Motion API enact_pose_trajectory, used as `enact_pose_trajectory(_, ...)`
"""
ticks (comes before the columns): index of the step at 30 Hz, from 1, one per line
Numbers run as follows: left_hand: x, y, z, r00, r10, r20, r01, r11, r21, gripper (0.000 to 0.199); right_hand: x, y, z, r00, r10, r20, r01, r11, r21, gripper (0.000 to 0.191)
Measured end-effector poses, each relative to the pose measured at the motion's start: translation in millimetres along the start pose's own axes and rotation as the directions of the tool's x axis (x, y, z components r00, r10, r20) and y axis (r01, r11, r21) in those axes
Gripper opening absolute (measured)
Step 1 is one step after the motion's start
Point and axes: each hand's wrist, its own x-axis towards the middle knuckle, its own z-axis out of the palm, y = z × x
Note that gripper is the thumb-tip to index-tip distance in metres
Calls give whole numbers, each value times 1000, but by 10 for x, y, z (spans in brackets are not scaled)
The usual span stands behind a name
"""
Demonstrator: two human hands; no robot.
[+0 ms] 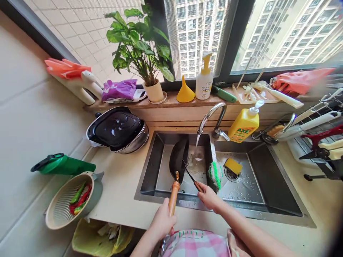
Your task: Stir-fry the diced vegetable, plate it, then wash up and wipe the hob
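My left hand is wrapped around the wooden handle of a dark wok, which is tilted on its side in the left basin of the sink. My right hand grips the wooden handle of what looks like a spatula. Its thin dark shaft reaches to the wok's rim, and I cannot make out its head. Water runs from the faucet into the left basin, just right of the wok. A green and white scrubber rests on the divider beside my right hand.
A yellow sponge lies by the right basin's drain. A yellow dish soap bottle stands behind it. Black-topped cookware sits left of the sink, near a colander of peppers. At right is a dish rack.
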Motion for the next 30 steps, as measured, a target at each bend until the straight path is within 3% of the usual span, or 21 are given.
enact_pose_trajectory(3,-125,51,-77,999,-25,43,25,1000,-1,34,-88,92,79,992,116,42,-122,976,178,56)
enact_pose_trajectory(7,-97,101,-212,979,-5,204,36,988,-149,42,-96,87,-82,979,201,38,-201,914,352,50)
enact_pose_trajectory(11,212,58,-354,941,33,337,59,964,-259,51,-16,-46,-314,909,390,146,-407,761,505,23)
enact_pose_trajectory(14,521,-11,-521,918,3,396,78,979,-186,45,102,-146,-449,879,419,227,-471,696,542,11)
enact_pose_trajectory(17,785,-48,-784,945,-3,328,-29,995,93,37,254,-221,-507,871,413,267,-489,672,556,23)
enact_pose_trajectory(19,918,-55,-972,970,46,239,-112,957,269,35,350,-255,-481,879,404,253,-475,694,541,29)
enact_pose_trajectory(23,1092,-83,-1178,981,181,66,-192,900,392,30,451,-253,-335,900,396,181,-435,808,398,32)
enact_pose_trajectory(27,1144,-51,-1016,924,361,-128,-272,854,443,42,448,-253,-392,933,351,85,-359,926,115,19)
enact_pose_trajectory(30,1153,123,-710,865,487,-120,-400,814,422,38,488,-386,-741,977,186,-106,-194,978,-74,20)
